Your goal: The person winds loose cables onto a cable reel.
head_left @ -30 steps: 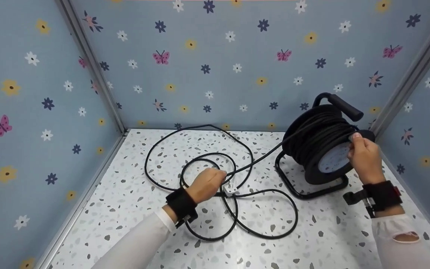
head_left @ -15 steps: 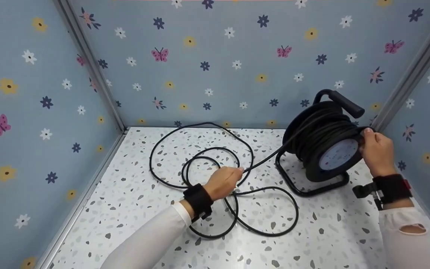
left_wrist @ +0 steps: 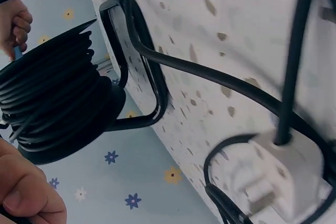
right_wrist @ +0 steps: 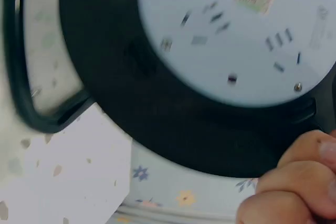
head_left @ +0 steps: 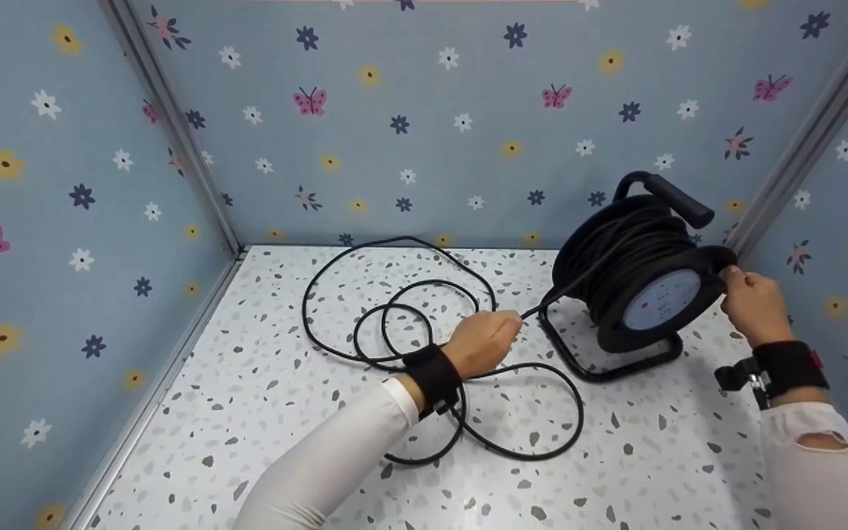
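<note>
Cable (left_wrist: 220, 78) stretches straight from a person's left hand (head_left: 484, 342), fingers curled round it, to the reel (head_left: 639, 282), which stands between the hands and slightly beyond them; the grip likely keeps the line steady where it meets the drum; the right hand (head_left: 757, 308) grips the reel's near edge, apparently to control its rotation, though its fingers hide exactly which part they hold; a tubular stand (head_left: 589, 377) props the drum up, presumably leaving it free to spin; slack loops lie beneath and around the left hand, a white plug (left_wrist: 294, 174) among them; below the hands spreads a pale, speckled surface (head_left: 210, 442); beyond them rise blue panels (head_left: 461, 169) patterned with flowers and butterflies, metal posts (head_left: 174, 121) at the corners.
</note>
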Demonstrator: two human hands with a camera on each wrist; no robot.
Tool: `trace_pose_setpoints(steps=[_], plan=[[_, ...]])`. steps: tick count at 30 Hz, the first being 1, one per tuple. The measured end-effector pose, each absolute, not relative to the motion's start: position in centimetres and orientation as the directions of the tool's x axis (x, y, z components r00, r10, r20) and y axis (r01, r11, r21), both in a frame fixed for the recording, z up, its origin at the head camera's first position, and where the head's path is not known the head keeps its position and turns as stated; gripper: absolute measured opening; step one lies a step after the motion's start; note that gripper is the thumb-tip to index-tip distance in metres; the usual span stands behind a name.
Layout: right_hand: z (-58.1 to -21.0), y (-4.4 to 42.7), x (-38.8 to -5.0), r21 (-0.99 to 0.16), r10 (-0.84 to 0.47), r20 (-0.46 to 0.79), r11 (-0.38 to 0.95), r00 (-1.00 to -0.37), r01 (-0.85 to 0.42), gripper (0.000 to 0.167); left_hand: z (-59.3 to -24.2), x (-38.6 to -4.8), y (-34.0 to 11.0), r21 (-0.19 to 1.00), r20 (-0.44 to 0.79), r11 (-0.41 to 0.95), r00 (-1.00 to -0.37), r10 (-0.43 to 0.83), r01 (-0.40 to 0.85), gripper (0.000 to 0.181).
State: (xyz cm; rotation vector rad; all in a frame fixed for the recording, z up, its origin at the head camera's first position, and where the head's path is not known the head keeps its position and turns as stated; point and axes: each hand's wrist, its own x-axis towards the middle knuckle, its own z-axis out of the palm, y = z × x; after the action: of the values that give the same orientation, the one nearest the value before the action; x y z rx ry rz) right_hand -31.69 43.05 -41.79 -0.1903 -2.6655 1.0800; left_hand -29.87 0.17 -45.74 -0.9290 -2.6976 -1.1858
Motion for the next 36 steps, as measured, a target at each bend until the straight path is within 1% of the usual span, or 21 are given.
trace_pose_setpoints(steps=[3, 8, 13, 18, 20, 22, 23, 25, 27, 29, 30, 32, 35, 36], plan=[[-42.9, 43.5, -31.8, -0.666, 0.207, 0.179, 0.745, -0.962, 0.036, 0.057, -45.5, -30.2, 1.7, 0.648, 0.271, 0.535, -0.821, 0.503, 0.542, 0.039], [-44.7, 43.5, -31.8, -0.589, 0.200, 0.210, 0.807, -0.957, 0.039, 0.054, -45.2, -30.7, 3.8, 0.608, 0.290, 0.572, -0.825, 0.486, 0.550, 0.038], [-45.8, 43.5, -32.0, -0.576, 0.207, 0.233, 0.817, -0.950, 0.036, 0.052, -45.0, -31.0, 5.1, 0.605, 0.297, 0.580, -0.830, 0.472, 0.546, 0.038], [-46.4, 43.4, -32.1, -0.609, 0.229, 0.235, 0.792, -0.945, 0.041, 0.053, -45.2, -30.9, 4.5, 0.674, 0.265, 0.525, -0.833, 0.485, 0.520, 0.035], [-46.5, 43.5, -32.0, -0.619, 0.231, 0.225, 0.784, -0.947, 0.044, 0.053, -45.6, -31.1, 3.7, 0.697, 0.232, 0.508, -0.830, 0.507, 0.505, 0.029], [-46.5, 43.6, -31.9, -0.628, 0.236, 0.215, 0.777, -0.948, 0.051, 0.053, -46.1, -31.4, 2.6, 0.696, 0.180, 0.521, -0.822, 0.540, 0.495, 0.025], [-46.4, 43.6, -31.9, -0.630, 0.238, 0.208, 0.774, -0.949, 0.056, 0.053, -46.4, -31.6, 1.9, 0.676, 0.144, 0.550, -0.820, 0.554, 0.491, 0.026], [-46.4, 43.6, -31.9, -0.631, 0.241, 0.199, 0.773, -0.950, 0.064, 0.052, -47.0, -31.9, 0.5, 0.599, 0.067, 0.636, -0.822, 0.565, 0.486, 0.036], [-46.4, 43.5, -32.0, -0.634, 0.245, 0.195, 0.770, -0.950, 0.069, 0.051, -47.7, -32.2, -1.2, 0.479, -0.005, 0.730, -0.830, 0.558, 0.488, 0.046], [-46.4, 43.5, -32.0, -0.635, 0.246, 0.192, 0.769, -0.950, 0.071, 0.051, -48.3, -32.4, -2.9, 0.367, -0.057, 0.793, -0.839, 0.542, 0.487, 0.050], [-46.4, 43.5, -32.1, -0.634, 0.246, 0.194, 0.770, -0.950, 0.070, 0.050, -48.5, -32.4, -3.7, 0.331, -0.070, 0.808, -0.841, 0.536, 0.488, 0.049], [-46.4, 43.4, -32.0, -0.638, 0.249, 0.201, 0.768, -0.947, 0.066, 0.050, -48.8, -32.6, -5.4, 0.297, -0.062, 0.812, -0.839, 0.541, 0.502, 0.037], [-46.5, 43.3, -32.0, -0.635, 0.247, 0.214, 0.770, -0.945, 0.057, 0.050, -48.8, -32.9, -7.4, 0.297, 0.013, 0.778, -0.817, 0.576, 0.553, 0.018], [-46.6, 43.3, -31.9, -0.637, 0.244, 0.216, 0.769, -0.945, 0.053, 0.050, -48.7, -33.0, -8.0, 0.298, 0.046, 0.765, -0.809, 0.586, 0.571, 0.017]])
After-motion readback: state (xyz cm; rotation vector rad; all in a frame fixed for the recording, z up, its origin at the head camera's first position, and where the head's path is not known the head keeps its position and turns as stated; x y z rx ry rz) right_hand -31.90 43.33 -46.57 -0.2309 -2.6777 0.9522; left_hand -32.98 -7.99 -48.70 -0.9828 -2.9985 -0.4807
